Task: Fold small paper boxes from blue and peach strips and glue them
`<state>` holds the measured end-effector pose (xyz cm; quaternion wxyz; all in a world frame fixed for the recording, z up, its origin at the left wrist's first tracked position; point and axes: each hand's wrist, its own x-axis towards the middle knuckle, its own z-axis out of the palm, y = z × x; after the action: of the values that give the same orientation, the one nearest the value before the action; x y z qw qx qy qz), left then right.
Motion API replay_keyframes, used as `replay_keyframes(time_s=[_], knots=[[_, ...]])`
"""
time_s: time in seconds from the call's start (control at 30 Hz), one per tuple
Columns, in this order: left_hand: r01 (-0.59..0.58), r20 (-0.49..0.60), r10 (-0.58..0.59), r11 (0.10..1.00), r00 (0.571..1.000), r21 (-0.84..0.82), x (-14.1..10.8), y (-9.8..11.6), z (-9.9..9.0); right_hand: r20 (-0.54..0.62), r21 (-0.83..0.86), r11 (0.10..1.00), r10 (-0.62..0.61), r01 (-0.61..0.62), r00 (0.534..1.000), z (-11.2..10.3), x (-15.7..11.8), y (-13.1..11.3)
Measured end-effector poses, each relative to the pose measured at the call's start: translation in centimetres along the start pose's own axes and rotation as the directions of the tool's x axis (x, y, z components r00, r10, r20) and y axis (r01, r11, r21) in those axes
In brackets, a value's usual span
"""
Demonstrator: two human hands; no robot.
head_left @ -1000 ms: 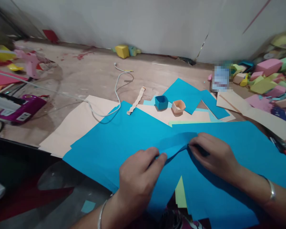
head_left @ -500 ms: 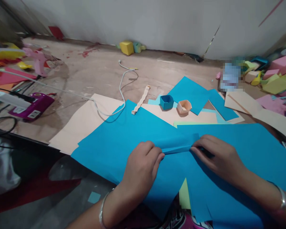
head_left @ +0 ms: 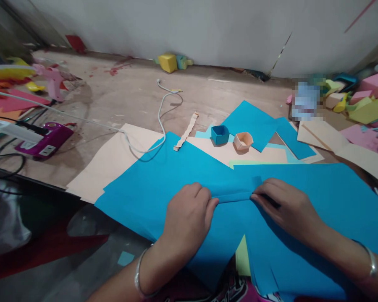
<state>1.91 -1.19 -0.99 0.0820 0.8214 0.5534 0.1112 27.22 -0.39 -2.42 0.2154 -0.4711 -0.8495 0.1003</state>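
Note:
A narrow folded strip of blue paper [head_left: 234, 197] stretches between my two hands. My left hand [head_left: 189, 218] pinches its left end with thumb and fingers, and my right hand [head_left: 283, 205] grips the right end between thumb and fingertips. Under both hands lie large blue paper sheets [head_left: 151, 184], so the strip's outline partly blends into them. Beyond my hands stand a small blue paper box [head_left: 220, 135] and a small peach paper box [head_left: 243, 141]. A wavy peach paper strip [head_left: 186, 132] rests to their left.
A white cable [head_left: 160, 109] curls across the table onto the sheets. On the left are a purple power strip [head_left: 48, 142] and a pink glue gun [head_left: 52, 79]. Colourful paper shapes [head_left: 370, 100] pile up at the right. The table's front edge [head_left: 50, 184] runs along the lower left.
My left thumb has moved slightly along the strip, and the fold now looks flatter against the paper. My right hand stays almost in place, and the view has shifted a little.

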Motion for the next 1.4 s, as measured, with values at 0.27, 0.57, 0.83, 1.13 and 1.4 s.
replay_keyframes(time_s=[0.27,0.57,0.83,1.13,1.4], knots=[[0.031,0.048,-0.033,0.998,0.998,0.050,0.2,0.2,-0.4,0.010,-0.007,1.000,0.004,-0.004,1.000,0.1,0.0,0.2],[0.065,0.107,-0.071,0.997,0.992,0.052,0.5,0.2,-1.0,0.021,0.012,1.000,0.014,-0.015,1.000,0.1,-0.1,0.2],[0.050,0.038,-0.051,0.999,0.998,0.021,0.2,0.0,-0.8,0.048,0.004,0.999,0.031,-0.032,0.998,0.1,-0.2,0.4],[-0.415,0.111,0.400,0.874,0.910,0.252,-0.2,2.8,0.2,0.025,-0.029,0.999,0.018,-0.017,1.000,0.3,-0.3,0.6],[-0.333,0.068,0.330,0.881,0.942,0.335,-0.9,4.0,0.2,0.015,-0.034,0.999,0.004,-0.003,1.000,0.3,-0.1,0.6]])
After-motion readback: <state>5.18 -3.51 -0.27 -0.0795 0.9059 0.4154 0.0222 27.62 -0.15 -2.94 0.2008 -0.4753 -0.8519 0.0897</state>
